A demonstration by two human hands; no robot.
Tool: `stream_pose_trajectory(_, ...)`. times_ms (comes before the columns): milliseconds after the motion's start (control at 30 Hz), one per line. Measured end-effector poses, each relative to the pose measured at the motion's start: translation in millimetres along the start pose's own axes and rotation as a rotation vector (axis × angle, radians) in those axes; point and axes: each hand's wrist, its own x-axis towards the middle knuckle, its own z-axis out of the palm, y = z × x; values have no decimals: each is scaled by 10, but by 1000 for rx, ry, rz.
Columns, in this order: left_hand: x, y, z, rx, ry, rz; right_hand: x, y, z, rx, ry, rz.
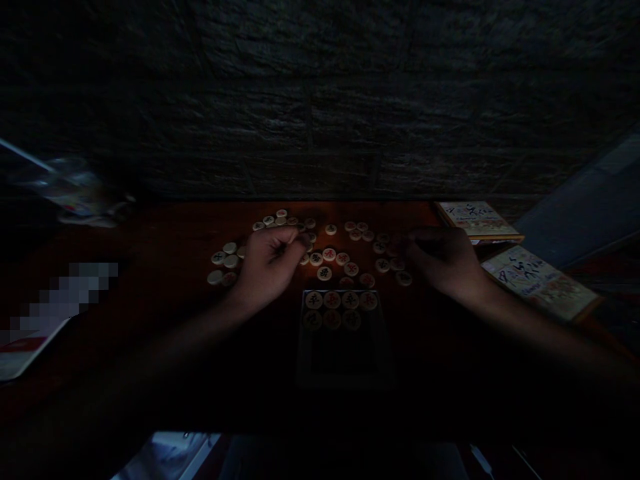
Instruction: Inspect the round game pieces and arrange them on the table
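Several round pale game discs with red or black characters lie scattered on a dark red table. A dark shallow box near the front holds two rows of discs at its far end. My left hand hovers over the left scatter, fingers curled in a pinch near a disc; what it holds is hidden. My right hand rests palm down over the right-hand discs, fingers bent, their tips lost in shadow.
The scene is very dim. Two printed box lids or books lie at the right. A clear plastic bag sits at the far left, a white sheet at the left edge. A dark brick wall stands behind the table.
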Motion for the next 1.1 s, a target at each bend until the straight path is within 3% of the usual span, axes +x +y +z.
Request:
stream_pose_trajectory(200, -9, -40, 48, -9, -62, 39, -2, -57, -9, -65, -8, 16)
stream_pose_trajectory(333, -19, -83, 61, -4, -97, 51, 0, -29, -1, -116, -36, 147)
stream_pose_trajectory(467, -35, -122, 68, -4, -132, 57, 23, 33, -10, -162, 20, 174)
stream_pose_trajectory(833, -44, -109, 69, -4, -176, 58, 40, 3, -13, -199, 7, 303)
stream_pose_trajectory(1100, -57, -67, 61, 25, -188, 52, 23, 19, -21, -142, -31, 128)
